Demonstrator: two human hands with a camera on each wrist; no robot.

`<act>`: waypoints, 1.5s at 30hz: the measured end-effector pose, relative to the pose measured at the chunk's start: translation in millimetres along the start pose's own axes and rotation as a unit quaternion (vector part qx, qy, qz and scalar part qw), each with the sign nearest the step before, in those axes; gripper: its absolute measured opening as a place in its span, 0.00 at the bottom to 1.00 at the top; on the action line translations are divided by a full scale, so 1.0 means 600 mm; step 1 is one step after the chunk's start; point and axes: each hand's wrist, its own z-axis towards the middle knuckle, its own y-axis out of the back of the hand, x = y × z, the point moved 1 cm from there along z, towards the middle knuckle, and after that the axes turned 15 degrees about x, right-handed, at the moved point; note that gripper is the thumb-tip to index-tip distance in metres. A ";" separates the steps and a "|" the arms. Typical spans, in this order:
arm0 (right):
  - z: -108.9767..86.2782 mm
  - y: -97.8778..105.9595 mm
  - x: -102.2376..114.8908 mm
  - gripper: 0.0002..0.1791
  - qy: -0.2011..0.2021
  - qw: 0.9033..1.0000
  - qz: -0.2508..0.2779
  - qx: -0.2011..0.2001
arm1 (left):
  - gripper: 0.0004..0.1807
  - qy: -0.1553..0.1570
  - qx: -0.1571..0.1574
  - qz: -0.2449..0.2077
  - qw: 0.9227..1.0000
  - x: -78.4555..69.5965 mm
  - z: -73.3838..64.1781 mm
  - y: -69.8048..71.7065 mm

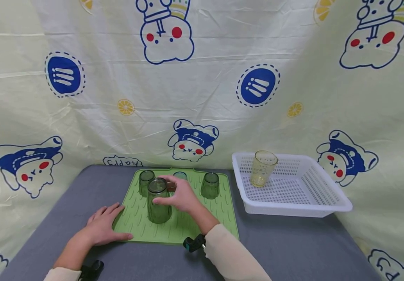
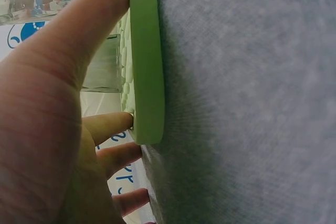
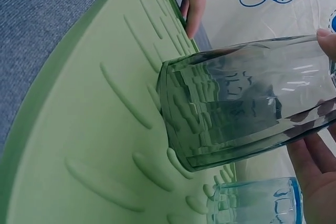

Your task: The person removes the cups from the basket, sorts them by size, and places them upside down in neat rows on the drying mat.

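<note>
On the tabletop, near edge: both hands at work over a green drying mat (image 1: 219,218).
Right hand (image 1: 181,196): fingers curled round the top of a dark green tumbler (image 1: 158,203), which stands upside down near the middle of the mat.
Left hand (image 1: 102,227): flat and relaxed, thumb and fingertips resting on the mat's near left corner, gripping nothing.
Around the tumbler: two more green glasses (image 1: 210,185) inverted at the far side of the mat, and a pale blue glass (image 1: 180,176) half hidden behind the right hand.
Further right: a yellow glass (image 1: 263,168) upright in a white basket (image 1: 328,205), well apart from the mat.
Risk: a fingertip hold on smooth glass could slip; a tilted tumbler might knock the blue glass just beside it, or catch on the mat's ridges and topple.
Right wrist view: shows the tumbler's rim (image 3: 181,129) on the ridges, which the head view cannot.
Left wrist view: shows the left thumb lying along the mat's edge (image 2: 147,66), hidden from above.
</note>
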 end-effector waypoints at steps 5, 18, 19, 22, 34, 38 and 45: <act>0.001 -0.004 -0.001 0.35 0.003 1.000 0.005 -0.005 | 0.61 -0.002 -0.001 0.004 1.000 0.000 0.000 0.003; -0.002 -0.009 -0.001 0.37 -0.004 1.000 0.019 -0.017 | 0.60 -0.001 0.000 0.002 1.000 -0.006 -0.001 0.009; -0.002 -0.010 -0.002 0.37 -0.004 1.000 0.021 -0.018 | 0.60 0.000 0.001 0.001 1.000 -0.006 -0.001 0.009; -0.004 -0.011 -0.003 0.38 -0.004 0.999 0.026 -0.018 | 0.60 0.001 0.004 0.000 1.000 -0.005 -0.001 0.009; -0.013 -0.021 -0.015 0.38 0.013 0.995 0.095 -0.023 | 0.60 -0.004 -0.002 0.003 1.000 -0.003 0.001 0.005; -0.015 -0.027 -0.021 0.38 0.019 0.994 0.105 -0.021 | 0.60 -0.005 -0.001 0.004 1.000 -0.004 0.001 0.004; -0.018 -0.036 -0.032 0.40 0.023 0.993 0.113 -0.023 | 0.62 -0.006 -0.006 0.005 1.000 -0.001 0.001 0.001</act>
